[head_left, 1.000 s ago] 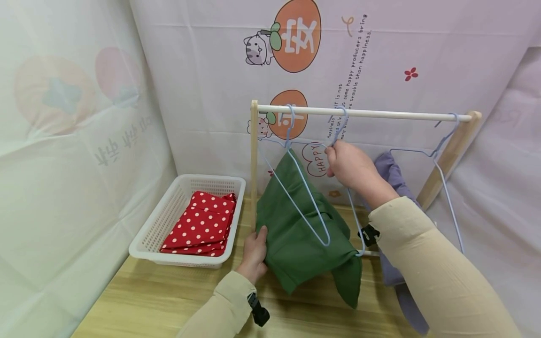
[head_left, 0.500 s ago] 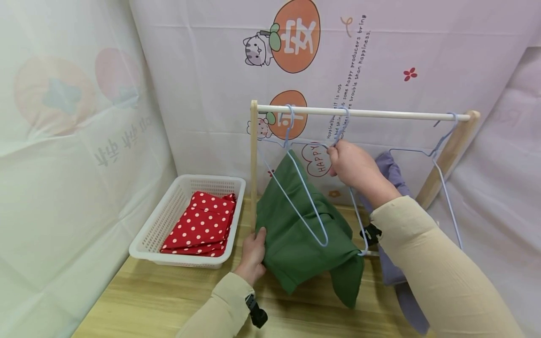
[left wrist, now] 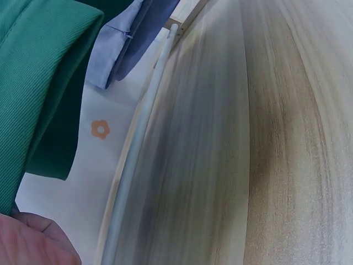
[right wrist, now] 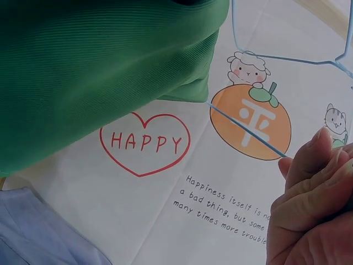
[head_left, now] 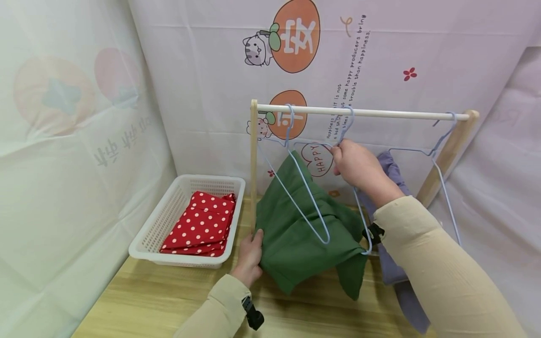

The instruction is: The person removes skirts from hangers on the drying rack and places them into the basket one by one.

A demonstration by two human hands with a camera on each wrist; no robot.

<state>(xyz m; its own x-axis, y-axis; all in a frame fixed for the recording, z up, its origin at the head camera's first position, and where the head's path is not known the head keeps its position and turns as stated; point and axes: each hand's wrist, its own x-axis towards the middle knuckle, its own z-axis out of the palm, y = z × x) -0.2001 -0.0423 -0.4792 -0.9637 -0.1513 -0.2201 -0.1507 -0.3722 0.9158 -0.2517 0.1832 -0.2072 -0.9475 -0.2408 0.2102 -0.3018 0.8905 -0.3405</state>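
Note:
My right hand (head_left: 359,165) grips the neck of a light blue wire hanger (head_left: 351,118) whose hook sits over the rack's white rod. Draped on that hanger is a green cloth (head_left: 304,253), which hangs down toward the table. At its left edge, my left hand (head_left: 248,259) pinches the fabric between thumb and fingers. In the left wrist view, part of the left hand (left wrist: 36,240) touches the bottom of the green cloth (left wrist: 41,83). The right wrist view has the curled right hand (right wrist: 314,207) at the hanger's wire (right wrist: 248,130).
Another blue hanger (head_left: 289,126) hangs bare in front, near the rack's left post (head_left: 254,164). At the right end, a purple cloth (head_left: 390,270) hangs by a third hanger (head_left: 444,180). A white basket (head_left: 145,239) holds a folded red polka-dot cloth (head_left: 203,223).
My right hand has slid the held hanger slightly right along the rod, and the green cloth has shifted with it. My left hand has moved a little left and down, still holding the edge.

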